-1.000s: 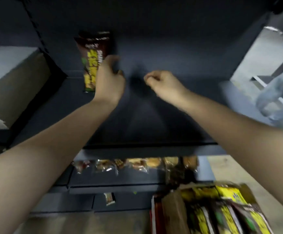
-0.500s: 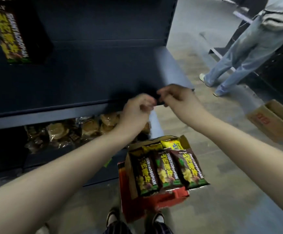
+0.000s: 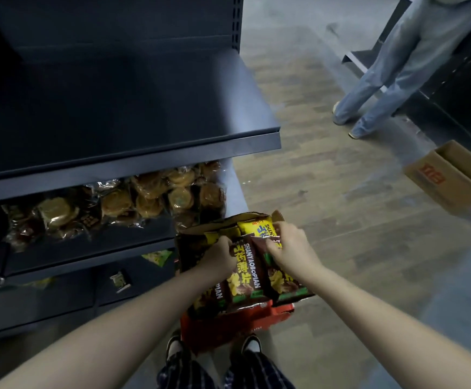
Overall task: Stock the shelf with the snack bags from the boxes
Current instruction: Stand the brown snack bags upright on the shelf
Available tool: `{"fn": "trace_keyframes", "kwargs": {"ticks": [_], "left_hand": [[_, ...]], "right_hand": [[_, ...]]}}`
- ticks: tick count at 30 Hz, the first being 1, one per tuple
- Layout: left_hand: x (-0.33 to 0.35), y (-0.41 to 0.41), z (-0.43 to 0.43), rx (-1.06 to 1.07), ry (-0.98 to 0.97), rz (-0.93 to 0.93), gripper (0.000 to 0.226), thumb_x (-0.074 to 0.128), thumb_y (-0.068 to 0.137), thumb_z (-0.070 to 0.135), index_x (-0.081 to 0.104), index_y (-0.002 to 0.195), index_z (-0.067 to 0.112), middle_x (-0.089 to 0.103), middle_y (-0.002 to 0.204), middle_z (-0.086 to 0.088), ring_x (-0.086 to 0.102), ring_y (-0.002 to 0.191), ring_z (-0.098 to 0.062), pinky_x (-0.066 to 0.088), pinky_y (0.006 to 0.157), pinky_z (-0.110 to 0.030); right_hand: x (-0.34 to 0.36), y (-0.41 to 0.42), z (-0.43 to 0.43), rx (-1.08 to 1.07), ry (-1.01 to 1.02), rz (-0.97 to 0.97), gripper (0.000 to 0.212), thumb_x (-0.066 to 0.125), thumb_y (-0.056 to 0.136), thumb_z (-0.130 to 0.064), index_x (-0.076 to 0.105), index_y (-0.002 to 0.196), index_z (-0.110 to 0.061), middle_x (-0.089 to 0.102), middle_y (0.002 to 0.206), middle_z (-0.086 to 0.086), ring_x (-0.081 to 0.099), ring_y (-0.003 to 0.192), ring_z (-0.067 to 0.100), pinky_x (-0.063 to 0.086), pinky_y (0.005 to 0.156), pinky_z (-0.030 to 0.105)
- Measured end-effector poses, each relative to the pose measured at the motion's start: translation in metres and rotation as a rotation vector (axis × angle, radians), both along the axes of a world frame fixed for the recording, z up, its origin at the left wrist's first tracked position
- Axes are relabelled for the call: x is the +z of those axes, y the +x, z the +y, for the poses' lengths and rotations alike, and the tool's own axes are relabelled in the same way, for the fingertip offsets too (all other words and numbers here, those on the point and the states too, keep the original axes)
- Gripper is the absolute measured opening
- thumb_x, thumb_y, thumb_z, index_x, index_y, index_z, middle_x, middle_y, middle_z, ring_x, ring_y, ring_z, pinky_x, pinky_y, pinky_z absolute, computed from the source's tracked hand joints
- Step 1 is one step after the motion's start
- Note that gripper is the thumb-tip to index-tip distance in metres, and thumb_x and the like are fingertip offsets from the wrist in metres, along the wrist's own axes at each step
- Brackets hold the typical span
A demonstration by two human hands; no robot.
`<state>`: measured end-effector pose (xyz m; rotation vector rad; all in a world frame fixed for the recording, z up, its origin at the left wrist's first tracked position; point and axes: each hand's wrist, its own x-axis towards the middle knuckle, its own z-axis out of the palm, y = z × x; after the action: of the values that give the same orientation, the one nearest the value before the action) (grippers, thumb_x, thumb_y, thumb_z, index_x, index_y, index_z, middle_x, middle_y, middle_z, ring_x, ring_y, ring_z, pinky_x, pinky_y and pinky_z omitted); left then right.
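By the right end of the dark grey metal shelf [image 3: 133, 164], brown-and-yellow foil snack bags [image 3: 245, 279] stand packed in an open red-and-brown cardboard box [image 3: 228, 325] on the floor [image 3: 341, 248]. The left hand [image 3: 219, 255] curls its fingers over one bag's top and the right hand [image 3: 289, 244] pinches its neighbour's. Lifted from so tight a row, either could drag others out or slip.

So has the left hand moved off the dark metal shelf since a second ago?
Yes. The left hand has come down off the dark metal shelf to the red cardboard box below it, gripping a brown snack bag.
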<state>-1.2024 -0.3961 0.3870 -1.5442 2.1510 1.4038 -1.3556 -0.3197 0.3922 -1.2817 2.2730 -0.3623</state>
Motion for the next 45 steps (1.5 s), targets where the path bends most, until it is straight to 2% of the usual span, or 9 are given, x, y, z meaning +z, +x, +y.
{"fn": "trace_keyframes", "kwargs": {"ticks": [10, 18, 23, 28, 34, 38, 41, 43, 45], "left_hand": [[-0.042, -0.029, 0.012, 0.129, 0.054, -0.184, 0.067, 0.06, 0.088, 0.033, 0.028, 0.138, 0.002, 0.039, 0.137, -0.022, 0.044, 0.125, -0.036, 0.04, 0.1, -0.036], [-0.051, -0.064, 0.018, 0.191, 0.083, -0.421, 0.097, 0.065, 0.083, 0.042, 0.004, 0.148, 0.003, 0.019, 0.144, -0.022, 0.024, 0.135, -0.034, 0.028, 0.108, -0.039], [-0.059, -0.074, 0.023, 0.271, 0.025, -0.445, 0.104, 0.066, 0.082, 0.042, -0.004, 0.148, 0.002, 0.02, 0.141, -0.022, 0.027, 0.131, -0.032, 0.035, 0.103, -0.036], [-0.058, -0.067, 0.025, 0.288, -0.051, -0.414, 0.1, 0.07, 0.079, 0.04, 0.005, 0.147, 0.005, 0.027, 0.136, -0.021, 0.032, 0.128, -0.034, 0.041, 0.098, -0.04], [-0.051, -0.033, 0.019, 0.495, -0.026, 0.008, 0.079, 0.072, 0.078, 0.035, 0.028, 0.139, 0.008, 0.043, 0.134, -0.02, 0.042, 0.126, -0.036, 0.04, 0.103, -0.04], [-0.032, -0.012, 0.007, 0.558, 0.216, 0.309, 0.071, 0.074, 0.071, 0.013, 0.042, 0.134, 0.01, 0.06, 0.12, -0.013, 0.06, 0.107, -0.031, 0.049, 0.089, -0.034], [-0.01, -0.009, -0.003, 0.59, 0.469, 0.583, 0.058, 0.07, 0.073, 0.025, 0.054, 0.128, 0.014, 0.068, 0.109, -0.008, 0.067, 0.096, -0.027, 0.053, 0.081, -0.033], [-0.001, -0.013, -0.003, 0.597, 0.559, 0.688, 0.031, 0.054, 0.092, 0.035, 0.06, 0.119, 0.02, 0.068, 0.113, -0.006, 0.069, 0.094, -0.017, 0.051, 0.079, -0.029], [0.004, -0.015, -0.001, 0.623, 0.615, 0.723, 0.041, 0.044, 0.09, 0.051, 0.062, 0.114, 0.023, 0.064, 0.124, -0.01, 0.069, 0.093, -0.009, 0.05, 0.078, -0.024]], "right_hand": [[-0.061, 0.006, 0.016, -0.031, 0.186, 0.07, 0.072, 0.054, 0.09, -0.041, 0.021, 0.146, -0.012, 0.016, 0.151, 0.012, 0.015, 0.138, 0.035, 0.04, 0.102, 0.047], [-0.084, 0.015, 0.014, -0.02, 0.154, 0.28, 0.074, 0.064, 0.079, -0.047, 0.041, 0.14, -0.011, 0.036, 0.147, 0.019, 0.047, 0.117, 0.039, 0.048, 0.088, 0.045], [-0.084, 0.006, 0.013, -0.011, 0.163, 0.15, 0.072, 0.055, 0.087, -0.047, 0.024, 0.146, -0.018, 0.017, 0.153, 0.012, 0.039, 0.124, 0.035, 0.041, 0.097, 0.043], [-0.079, -0.003, 0.012, -0.117, 0.058, -0.06, 0.063, 0.061, 0.084, -0.029, 0.035, 0.14, -0.015, 0.024, 0.146, 0.008, 0.037, 0.129, 0.033, 0.038, 0.103, 0.039], [-0.057, -0.008, 0.008, -0.39, -0.115, -0.38, 0.043, 0.063, 0.085, -0.017, 0.046, 0.125, -0.017, 0.033, 0.125, 0.001, 0.049, 0.087, 0.008, 0.037, 0.084, 0.026], [-0.039, -0.008, -0.002, -0.67, -0.187, -0.829, 0.024, 0.062, 0.087, -0.015, 0.057, 0.11, -0.016, 0.061, 0.11, 0.01, 0.061, 0.092, 0.02, 0.049, 0.086, 0.034], [-0.016, -0.002, -0.006, -0.554, -0.179, -1.034, 0.01, 0.058, 0.092, -0.02, 0.066, 0.097, -0.019, 0.071, 0.093, 0.004, 0.066, 0.083, 0.015, 0.051, 0.073, 0.028], [-0.004, 0.003, -0.007, -0.44, -0.212, -1.117, 0.016, 0.057, 0.091, -0.031, 0.07, 0.096, -0.022, 0.073, 0.099, 0.002, 0.067, 0.092, 0.016, 0.05, 0.082, 0.031], [0.009, 0.01, -0.01, -0.351, -0.247, -1.154, 0.024, 0.055, 0.088, -0.037, 0.071, 0.099, -0.023, 0.072, 0.108, 0.004, 0.065, 0.104, 0.02, 0.047, 0.095, 0.037]]}}
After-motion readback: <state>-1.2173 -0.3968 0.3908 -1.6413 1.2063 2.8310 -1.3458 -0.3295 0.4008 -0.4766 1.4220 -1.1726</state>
